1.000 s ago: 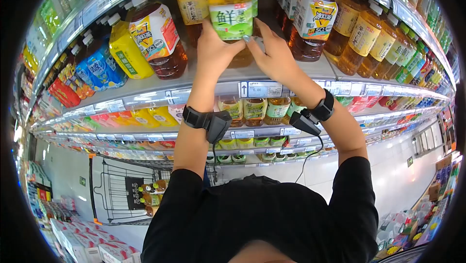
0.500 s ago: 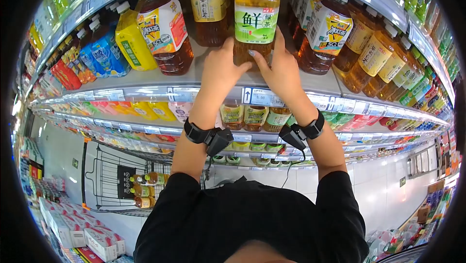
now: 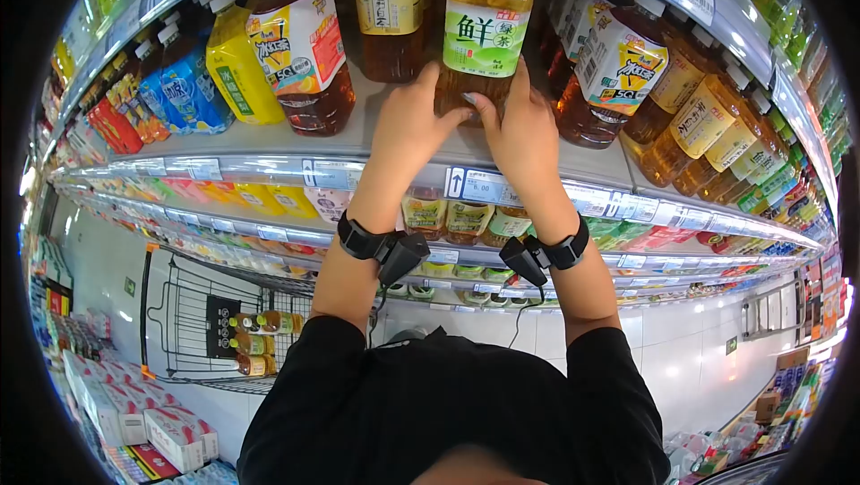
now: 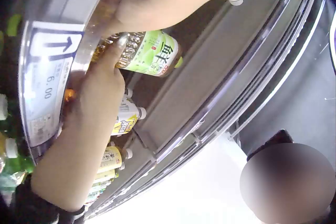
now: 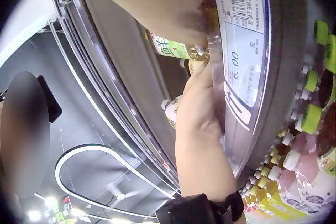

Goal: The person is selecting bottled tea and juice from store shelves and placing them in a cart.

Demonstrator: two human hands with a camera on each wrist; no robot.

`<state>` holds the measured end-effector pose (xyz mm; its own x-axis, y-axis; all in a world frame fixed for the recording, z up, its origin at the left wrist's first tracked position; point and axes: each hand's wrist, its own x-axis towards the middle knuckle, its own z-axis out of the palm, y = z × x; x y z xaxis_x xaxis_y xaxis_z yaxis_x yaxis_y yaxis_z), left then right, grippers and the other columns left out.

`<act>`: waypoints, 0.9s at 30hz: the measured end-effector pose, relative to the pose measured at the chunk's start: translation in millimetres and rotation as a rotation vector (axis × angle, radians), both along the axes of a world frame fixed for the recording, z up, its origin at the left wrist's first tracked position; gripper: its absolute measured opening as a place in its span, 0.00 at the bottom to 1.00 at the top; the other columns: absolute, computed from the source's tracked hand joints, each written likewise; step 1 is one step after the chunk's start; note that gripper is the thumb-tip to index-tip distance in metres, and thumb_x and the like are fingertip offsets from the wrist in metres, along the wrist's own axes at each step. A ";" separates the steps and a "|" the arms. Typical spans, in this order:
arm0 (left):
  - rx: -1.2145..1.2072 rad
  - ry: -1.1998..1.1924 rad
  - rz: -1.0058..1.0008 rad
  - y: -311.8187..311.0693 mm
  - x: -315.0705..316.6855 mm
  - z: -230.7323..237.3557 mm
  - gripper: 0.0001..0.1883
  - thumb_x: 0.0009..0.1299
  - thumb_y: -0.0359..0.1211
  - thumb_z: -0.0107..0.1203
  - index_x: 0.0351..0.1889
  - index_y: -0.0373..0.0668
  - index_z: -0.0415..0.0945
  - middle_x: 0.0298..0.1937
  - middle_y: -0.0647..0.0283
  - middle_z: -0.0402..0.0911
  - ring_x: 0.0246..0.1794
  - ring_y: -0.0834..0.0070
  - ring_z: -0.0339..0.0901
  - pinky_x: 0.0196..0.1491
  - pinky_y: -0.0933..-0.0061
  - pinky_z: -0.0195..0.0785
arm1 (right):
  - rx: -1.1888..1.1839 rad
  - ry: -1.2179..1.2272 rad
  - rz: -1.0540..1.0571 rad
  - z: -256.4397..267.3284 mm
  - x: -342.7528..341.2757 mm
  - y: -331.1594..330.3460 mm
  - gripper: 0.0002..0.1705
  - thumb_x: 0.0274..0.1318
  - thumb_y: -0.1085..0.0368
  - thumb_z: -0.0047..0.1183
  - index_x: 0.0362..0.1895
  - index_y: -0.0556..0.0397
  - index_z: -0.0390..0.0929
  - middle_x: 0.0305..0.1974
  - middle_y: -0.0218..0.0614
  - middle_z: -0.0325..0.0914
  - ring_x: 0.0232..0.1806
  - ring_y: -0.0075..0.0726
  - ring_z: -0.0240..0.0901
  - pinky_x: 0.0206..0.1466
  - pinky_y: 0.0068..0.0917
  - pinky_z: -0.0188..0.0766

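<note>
A large green tea bottle [image 3: 485,28] with a green cap and a green-and-white label stands upright on the shelf in the head view. My left hand [image 3: 410,127] holds its lower left side, thumb across the front. On the other side my right hand [image 3: 522,136] grips the lower right, its thumb also in front. The two thumb tips nearly meet below the label. In the left wrist view the bottle's label [image 4: 155,53] shows beyond the fingers. Directly left of it stands a jasmine tea bottle [image 3: 391,15] with a yellow label.
Iced tea bottles [image 3: 300,51] flank the spot on the left, with more iced tea bottles [image 3: 618,64] on the right. A price rail [image 3: 484,182] edges the shelf in front of the forearms. Behind on the left, a shopping cart [image 3: 184,306] holds several bottles.
The green tea bottle has come down onto the shelf beside the jasmine tea bottle. Both hands have slid from its label to its lower part, and the head view has shifted slightly.
</note>
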<state>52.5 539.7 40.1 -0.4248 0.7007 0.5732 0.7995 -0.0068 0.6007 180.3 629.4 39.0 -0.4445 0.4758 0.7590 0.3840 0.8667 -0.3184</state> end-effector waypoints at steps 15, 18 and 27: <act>0.669 0.422 0.426 -68.6 -7.6 5.4 0.38 0.52 0.32 0.68 0.61 0.40 0.62 0.55 0.53 0.71 0.55 0.57 0.69 0.58 0.64 0.62 | 0.429 0.340 0.129 6.7 13.6 -26.0 0.34 0.47 0.68 0.58 0.60 0.60 0.63 0.52 0.50 0.70 0.51 0.55 0.66 0.55 0.44 0.63; 0.668 0.372 0.672 -93.9 -26.8 3.2 0.46 0.49 0.34 0.71 0.64 0.34 0.55 0.58 0.49 0.65 0.59 0.54 0.64 0.62 0.63 0.55 | 0.397 0.273 0.349 10.0 -0.9 -53.5 0.32 0.43 0.70 0.58 0.57 0.59 0.65 0.50 0.46 0.72 0.49 0.55 0.68 0.54 0.42 0.66; 0.509 -0.039 0.410 -100.0 -56.0 -10.9 0.52 0.45 0.37 0.73 0.63 0.26 0.51 0.50 0.43 0.74 0.52 0.54 0.75 0.53 0.61 0.67 | -0.057 0.185 0.591 10.2 -95.0 -79.3 0.40 0.50 0.59 0.59 0.62 0.69 0.57 0.56 0.63 0.66 0.58 0.63 0.64 0.61 0.44 0.62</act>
<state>-3.5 439.7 29.2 -0.6271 0.1226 0.7692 0.7753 0.0024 0.6316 85.3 550.1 49.2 -0.5086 0.2318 0.8292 -0.2215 0.8954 -0.3862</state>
